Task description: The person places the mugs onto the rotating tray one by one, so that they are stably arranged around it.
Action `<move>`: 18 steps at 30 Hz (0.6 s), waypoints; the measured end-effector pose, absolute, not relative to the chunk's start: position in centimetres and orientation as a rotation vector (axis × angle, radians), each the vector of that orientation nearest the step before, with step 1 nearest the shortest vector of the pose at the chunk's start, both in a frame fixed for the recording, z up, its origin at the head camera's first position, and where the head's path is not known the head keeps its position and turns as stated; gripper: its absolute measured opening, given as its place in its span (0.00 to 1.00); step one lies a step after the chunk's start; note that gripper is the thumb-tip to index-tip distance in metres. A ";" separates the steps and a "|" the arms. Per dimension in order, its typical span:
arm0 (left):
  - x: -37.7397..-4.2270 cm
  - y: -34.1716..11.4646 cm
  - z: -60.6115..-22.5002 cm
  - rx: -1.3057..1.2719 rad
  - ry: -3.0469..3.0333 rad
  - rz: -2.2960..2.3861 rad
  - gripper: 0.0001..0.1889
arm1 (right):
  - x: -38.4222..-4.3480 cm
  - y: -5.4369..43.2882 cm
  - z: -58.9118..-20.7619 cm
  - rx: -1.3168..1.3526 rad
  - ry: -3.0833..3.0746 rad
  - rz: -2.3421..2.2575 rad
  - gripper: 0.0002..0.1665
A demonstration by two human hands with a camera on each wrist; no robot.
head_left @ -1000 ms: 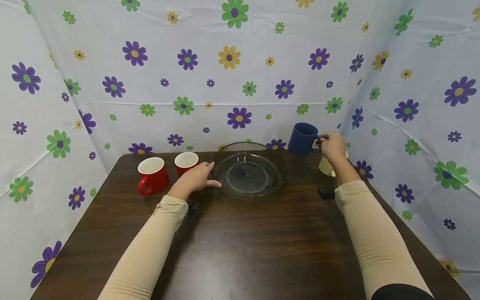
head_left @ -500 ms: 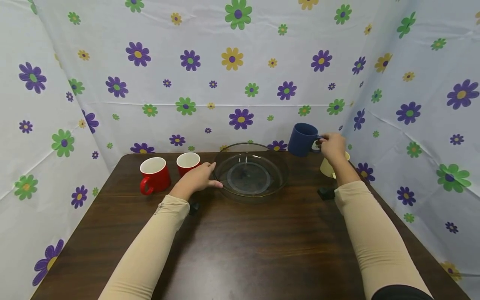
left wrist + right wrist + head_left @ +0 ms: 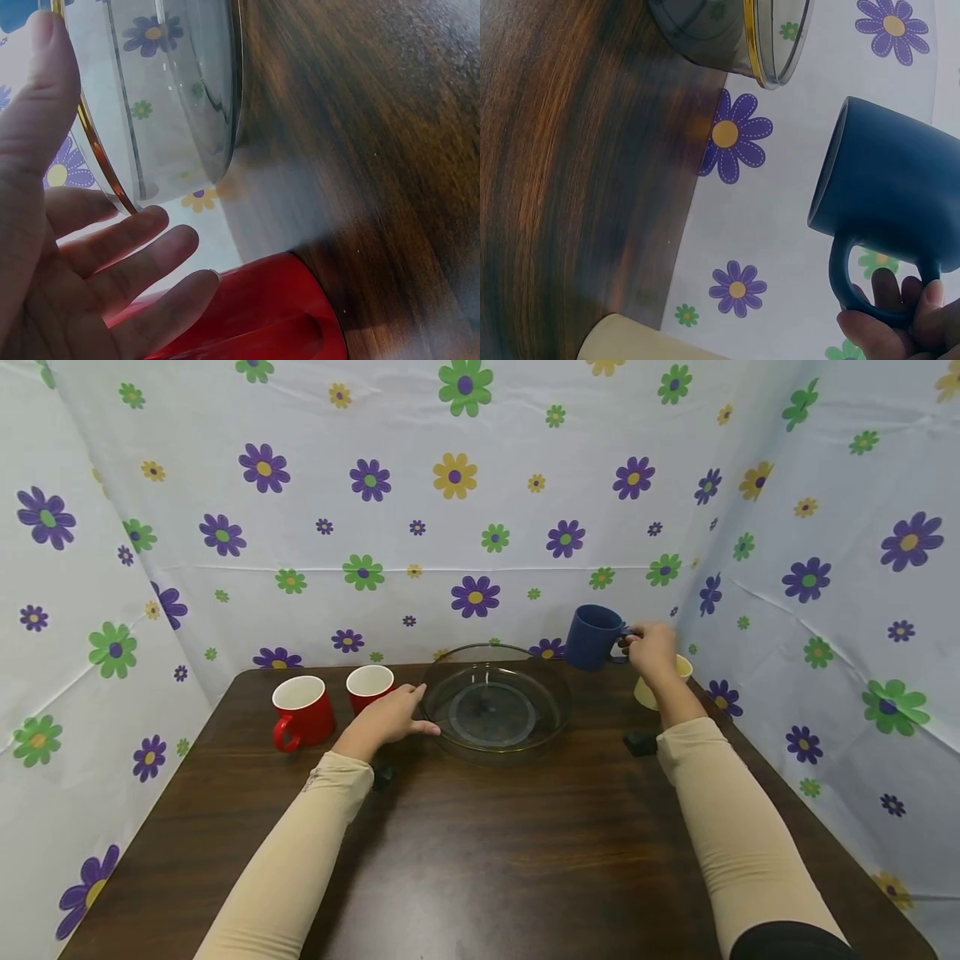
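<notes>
Blue mug [image 3: 588, 642], long axis near-vert., handle [image 3: 841, 276] R, in R grip [image 3: 652, 650].

The head view looks forward and down from above and behind the left hand [image 3: 386, 720] and right hand [image 3: 651, 652], far enough back to include the table [image 3: 480, 852] before them and the flowered backdrop [image 3: 480, 527] beyond. Each wrist view looks sideways-on from close by its own hand toward that backdrop. All three share the glass dish [image 3: 495, 748] between the hands; head and right wrist share the blue mug [image 3: 892, 180] at the right fingers.
</notes>
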State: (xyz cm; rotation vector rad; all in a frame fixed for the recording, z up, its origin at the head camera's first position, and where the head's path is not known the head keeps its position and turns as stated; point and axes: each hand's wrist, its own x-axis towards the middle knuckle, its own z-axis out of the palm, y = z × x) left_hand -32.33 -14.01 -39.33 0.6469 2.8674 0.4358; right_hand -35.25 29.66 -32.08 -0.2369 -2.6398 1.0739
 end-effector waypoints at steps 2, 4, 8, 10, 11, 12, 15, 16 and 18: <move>-32.3 -14.0 -39.2 0.643 2.866 0.434 0.52 | -35.2 29.6 -32.1 -0.235 -2.642 1.076 0.21; -32.2 -14.0 -39.2 0.639 2.864 0.436 0.52 | -35.2 29.5 -32.1 -0.234 -2.640 1.089 0.21; -32.2 -14.0 -39.3 0.631 2.864 0.438 0.52 | -35.2 29.3 -32.1 -0.233 -2.647 1.083 0.21; -32.2 -14.0 -39.3 0.631 2.865 0.437 0.52 | -35.2 29.2 -32.1 -0.234 -2.654 1.071 0.21; -32.2 -14.0 -39.3 0.631 2.865 0.435 0.52 | -35.3 29.2 -32.1 -0.233 -2.656 1.068 0.21; -32.2 -14.0 -39.3 0.632 2.865 0.435 0.52 | -35.2 29.1 -32.0 -0.233 -2.657 1.068 0.21; -32.2 -14.0 -39.4 0.633 2.865 0.439 0.52 | -35.3 28.9 -31.9 -0.230 -2.666 1.064 0.20; -32.2 -14.0 -39.4 0.634 2.866 0.438 0.52 | -35.3 28.8 -31.9 -0.228 -2.667 1.061 0.20; -32.3 -14.0 -39.4 0.633 2.866 0.436 0.52 | -35.3 28.7 -31.8 -0.218 -2.672 1.052 0.20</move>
